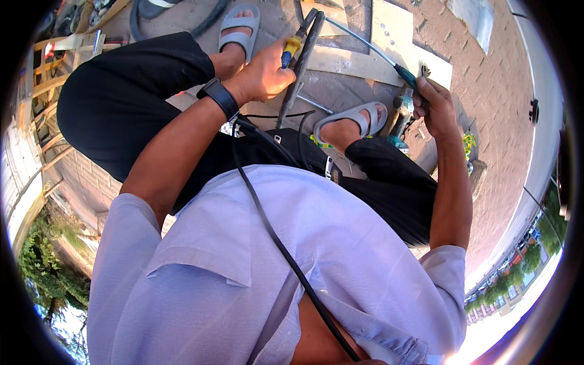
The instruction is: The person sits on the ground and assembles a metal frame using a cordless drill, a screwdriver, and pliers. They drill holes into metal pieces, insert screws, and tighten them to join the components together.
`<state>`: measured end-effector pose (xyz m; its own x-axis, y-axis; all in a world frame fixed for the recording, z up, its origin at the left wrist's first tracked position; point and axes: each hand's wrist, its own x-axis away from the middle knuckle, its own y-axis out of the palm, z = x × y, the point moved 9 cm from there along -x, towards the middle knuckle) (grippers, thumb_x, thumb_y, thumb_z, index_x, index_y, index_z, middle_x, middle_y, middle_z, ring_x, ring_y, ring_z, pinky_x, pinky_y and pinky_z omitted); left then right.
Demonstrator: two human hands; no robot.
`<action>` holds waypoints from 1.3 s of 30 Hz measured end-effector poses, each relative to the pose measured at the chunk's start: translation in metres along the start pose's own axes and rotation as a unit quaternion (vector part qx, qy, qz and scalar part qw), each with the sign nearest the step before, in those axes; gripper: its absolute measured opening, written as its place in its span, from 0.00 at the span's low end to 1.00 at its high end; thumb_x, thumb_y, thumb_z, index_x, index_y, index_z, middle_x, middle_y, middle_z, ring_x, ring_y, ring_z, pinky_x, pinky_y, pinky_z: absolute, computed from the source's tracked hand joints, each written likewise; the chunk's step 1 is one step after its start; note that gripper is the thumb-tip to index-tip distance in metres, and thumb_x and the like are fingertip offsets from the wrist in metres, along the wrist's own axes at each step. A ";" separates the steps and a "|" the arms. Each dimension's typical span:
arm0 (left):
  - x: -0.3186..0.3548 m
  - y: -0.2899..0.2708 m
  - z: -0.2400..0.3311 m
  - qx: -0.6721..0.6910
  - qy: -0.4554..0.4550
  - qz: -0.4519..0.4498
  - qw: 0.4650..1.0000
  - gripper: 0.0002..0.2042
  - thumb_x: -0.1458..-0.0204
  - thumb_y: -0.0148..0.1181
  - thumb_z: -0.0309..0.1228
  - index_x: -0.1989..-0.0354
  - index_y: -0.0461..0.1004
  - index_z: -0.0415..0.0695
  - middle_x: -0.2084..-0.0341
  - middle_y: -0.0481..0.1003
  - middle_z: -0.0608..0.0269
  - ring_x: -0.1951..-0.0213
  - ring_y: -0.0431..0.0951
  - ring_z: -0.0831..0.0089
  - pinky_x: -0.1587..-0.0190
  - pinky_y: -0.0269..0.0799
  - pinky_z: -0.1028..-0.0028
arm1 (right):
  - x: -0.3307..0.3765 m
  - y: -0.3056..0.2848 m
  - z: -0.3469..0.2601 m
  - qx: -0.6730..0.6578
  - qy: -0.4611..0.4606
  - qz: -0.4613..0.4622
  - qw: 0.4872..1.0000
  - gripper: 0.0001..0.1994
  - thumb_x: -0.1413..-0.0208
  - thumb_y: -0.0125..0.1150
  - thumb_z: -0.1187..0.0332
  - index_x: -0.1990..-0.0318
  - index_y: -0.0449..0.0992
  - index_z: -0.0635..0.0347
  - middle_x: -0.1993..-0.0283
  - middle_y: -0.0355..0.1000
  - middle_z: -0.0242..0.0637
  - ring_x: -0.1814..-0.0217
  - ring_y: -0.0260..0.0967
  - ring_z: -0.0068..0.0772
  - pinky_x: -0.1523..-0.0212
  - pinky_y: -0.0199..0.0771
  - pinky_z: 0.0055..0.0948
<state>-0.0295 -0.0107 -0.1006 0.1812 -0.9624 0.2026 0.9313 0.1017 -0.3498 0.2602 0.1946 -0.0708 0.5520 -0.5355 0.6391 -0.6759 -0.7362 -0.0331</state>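
Note:
My left hand (264,73) is closed round pliers with yellow and blue handles (292,50), held in front of me above the paving. The pliers' jaws are at the upper end of a dark, slim bar (298,76), which slants down between my feet. Whether the jaws grip the bar I cannot tell. In my right hand (437,108) is a screwdriver (404,74) with a teal and black handle and a long thin shaft. Its shaft points up and left, and the tip meets or nearly meets the bar's top beside the pliers.
Flat pale boards (353,66) lie on the brick paving beyond my feet. A teal power tool (401,109) is below my right hand. At the far left is a stack of wooden slats (52,85), and a dark hose (207,25) curves along the top.

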 end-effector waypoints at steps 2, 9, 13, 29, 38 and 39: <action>-0.001 0.002 -0.003 -0.012 0.014 0.008 1.000 0.28 0.47 0.57 0.28 0.36 0.64 0.34 0.56 0.77 0.45 0.54 0.77 0.57 0.50 0.73 0.66 | 0.000 0.005 0.011 -0.175 0.101 -0.089 0.975 0.19 0.34 0.62 0.57 0.51 0.77 0.67 0.72 0.71 0.31 0.77 0.65 0.22 0.74 0.67 0.24; 0.000 0.011 -0.006 -0.032 0.016 0.027 0.999 0.25 0.46 0.57 0.28 0.39 0.66 0.35 0.60 0.77 0.53 0.58 0.76 0.65 0.51 0.72 0.67 | -0.001 -0.014 -0.034 0.090 -0.125 0.073 0.985 0.16 0.40 0.68 0.66 0.49 0.77 0.66 0.63 0.76 0.31 0.58 0.72 0.24 0.51 0.71 0.25; -0.004 0.015 -0.018 -0.076 -0.024 0.013 0.997 0.18 0.47 0.59 0.29 0.49 0.70 0.36 0.68 0.77 0.59 0.66 0.76 0.69 0.61 0.73 0.70 | 0.000 -0.014 -0.037 0.106 -0.143 0.073 0.981 0.14 0.38 0.66 0.67 0.49 0.78 0.65 0.62 0.77 0.31 0.60 0.71 0.21 0.54 0.71 0.23; 0.002 0.015 0.011 0.107 -0.168 -0.127 0.972 0.09 0.43 0.61 0.32 0.66 0.74 0.37 0.77 0.78 0.64 0.73 0.80 0.75 0.71 0.73 0.75 | 0.013 -0.010 -0.052 0.159 -0.156 0.115 0.968 0.11 0.38 0.65 0.66 0.55 0.81 0.66 0.70 0.73 0.28 0.74 0.63 0.17 0.72 0.64 0.20; 0.003 0.016 0.002 0.131 -0.197 -0.060 0.970 0.08 0.47 0.62 0.29 0.69 0.74 0.34 0.79 0.77 0.61 0.77 0.79 0.73 0.74 0.72 0.72 | -0.004 -0.008 -0.017 -0.046 0.042 -0.005 0.998 0.20 0.35 0.63 0.59 0.47 0.75 0.68 0.72 0.68 0.27 0.78 0.57 0.16 0.75 0.61 0.20; 0.004 0.015 -0.001 0.162 -0.201 -0.036 0.966 0.09 0.50 0.62 0.28 0.71 0.74 0.34 0.81 0.76 0.61 0.78 0.79 0.73 0.75 0.72 0.71 | 0.000 0.003 -0.028 -0.019 -0.012 0.011 1.000 0.21 0.36 0.63 0.59 0.46 0.74 0.69 0.72 0.69 0.27 0.76 0.59 0.16 0.73 0.63 0.20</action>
<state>-0.0151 -0.0136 -0.1064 0.1591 -0.8012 0.5768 0.9844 0.1735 -0.0305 0.2442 0.2038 -0.0499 0.5480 -0.5619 0.6197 -0.7059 -0.7081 -0.0178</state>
